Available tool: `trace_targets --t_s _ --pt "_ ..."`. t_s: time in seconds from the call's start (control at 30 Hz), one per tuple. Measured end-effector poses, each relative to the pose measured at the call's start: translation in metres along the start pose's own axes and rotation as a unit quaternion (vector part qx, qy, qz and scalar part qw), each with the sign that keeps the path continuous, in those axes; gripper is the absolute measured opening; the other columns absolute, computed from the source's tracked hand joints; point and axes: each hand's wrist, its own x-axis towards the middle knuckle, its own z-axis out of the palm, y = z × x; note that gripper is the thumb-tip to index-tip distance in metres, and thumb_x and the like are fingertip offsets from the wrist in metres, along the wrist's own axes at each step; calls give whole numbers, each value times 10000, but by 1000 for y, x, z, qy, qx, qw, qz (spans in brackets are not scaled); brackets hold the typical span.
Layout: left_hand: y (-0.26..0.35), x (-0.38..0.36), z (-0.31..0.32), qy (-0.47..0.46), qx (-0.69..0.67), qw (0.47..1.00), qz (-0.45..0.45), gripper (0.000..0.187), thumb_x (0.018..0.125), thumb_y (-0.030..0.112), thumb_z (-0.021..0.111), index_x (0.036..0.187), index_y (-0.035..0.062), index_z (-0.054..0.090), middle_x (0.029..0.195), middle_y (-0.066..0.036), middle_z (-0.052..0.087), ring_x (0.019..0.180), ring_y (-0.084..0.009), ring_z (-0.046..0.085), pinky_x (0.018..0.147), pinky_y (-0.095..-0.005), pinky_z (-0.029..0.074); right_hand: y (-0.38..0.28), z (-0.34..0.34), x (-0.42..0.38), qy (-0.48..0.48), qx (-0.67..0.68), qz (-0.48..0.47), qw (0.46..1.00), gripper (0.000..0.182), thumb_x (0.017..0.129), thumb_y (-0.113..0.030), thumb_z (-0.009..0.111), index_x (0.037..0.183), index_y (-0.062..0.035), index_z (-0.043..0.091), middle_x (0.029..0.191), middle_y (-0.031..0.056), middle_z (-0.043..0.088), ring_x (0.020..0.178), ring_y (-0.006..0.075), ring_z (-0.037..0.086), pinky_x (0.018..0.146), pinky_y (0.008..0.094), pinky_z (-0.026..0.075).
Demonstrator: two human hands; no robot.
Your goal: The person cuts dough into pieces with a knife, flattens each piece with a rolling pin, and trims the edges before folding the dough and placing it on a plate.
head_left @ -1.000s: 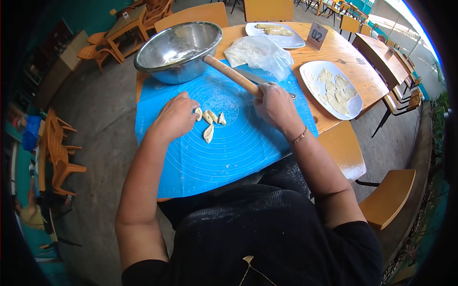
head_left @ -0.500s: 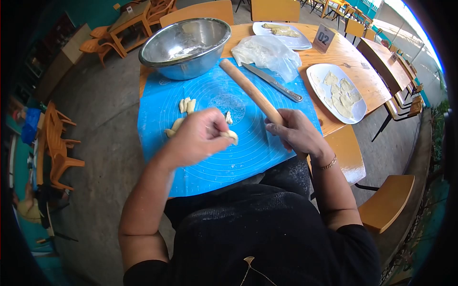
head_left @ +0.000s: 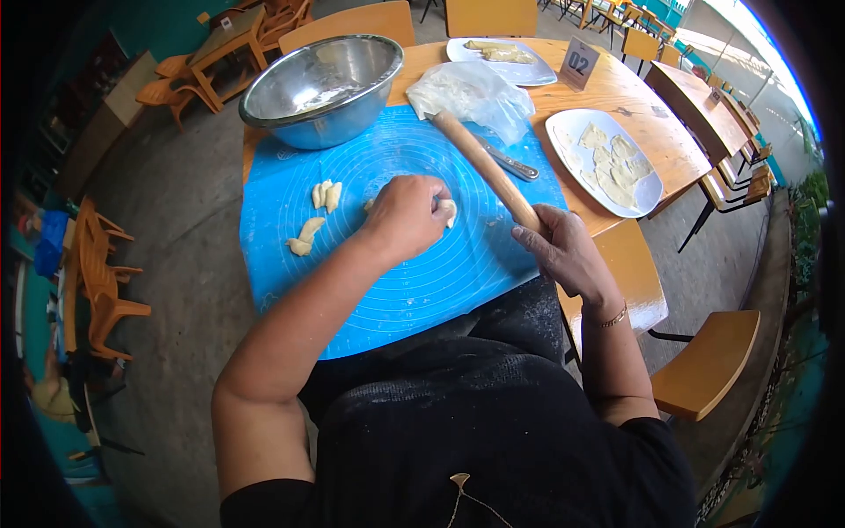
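Shifted rolling pin [head_left: 484, 165] gripped in right hand [head_left: 566, 250], partly hiding knife [head_left: 515, 165], left hand [head_left: 409, 216] pinching dough [head_left: 451, 211], bowl [head_left: 327, 128] beyond.

Card "02" [head_left: 578, 63] — upright | orange chairs [head_left: 117, 304], left | tan chair [head_left: 709, 365], lower right | plants [head_left: 808, 231] — far right

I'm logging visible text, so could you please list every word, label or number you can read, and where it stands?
"02": on the standing card on the wooden table.
Blue mat: small markings, too small to read.
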Motion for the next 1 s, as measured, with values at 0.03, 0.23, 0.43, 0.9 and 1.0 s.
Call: trace_targets --t_s 0.03,0.23,0.43,0.9,1.0 --pt "-9 -1 4 65 106 990 69 336 878 108 718 1175 -27 637 954 -147 692 837 -238 676 743 -362 556 2 -2 -1 16 -36 -28 999 385 946 -323 676 1035 50 640 673 96 569 627 157 594 571 355 461" --pt "-17 -30 -12 177 290 914 221 418 851 178 739 1223 14 641 1169 -183 597 1105 -340 580 1009 -458 436 5 -5 -10 65 -102 -86 989 393 959 -343 650 1070 33 653 722 179 602 659 270 608 631 405 466" --pt "-51 -37 -12 153 333 910 191 286 861 160 708 1107 17 673 1063 -160 606 1089 -336 564 1053 -486 362 -1 -1 -8 47 -95 -85 991 355 944 -322 665 1018 25 662 739 193 609 680 318 607 648 410 468" --pt "-30 -29 -45 287 234 914 164 475 970 297 606 1323 -17 549 1340 -227 535 1295 -396 459 1104 -524 315 0 -2 3 97 -269 -231 930 257 836 -207 737 1048 -72 683 891 111 593 832 329 623 728 434 493" --pt "-20 -20 -34 253 263 904 225 659 1038 471 408 1389 -82 470 1498 -294 371 1458 -437 249 1208 -506 180 -2 2 16 95 -300 -282 906 261 827 -210 744 1051 -86 692 875 103 575 848 314 614 739 422 487"
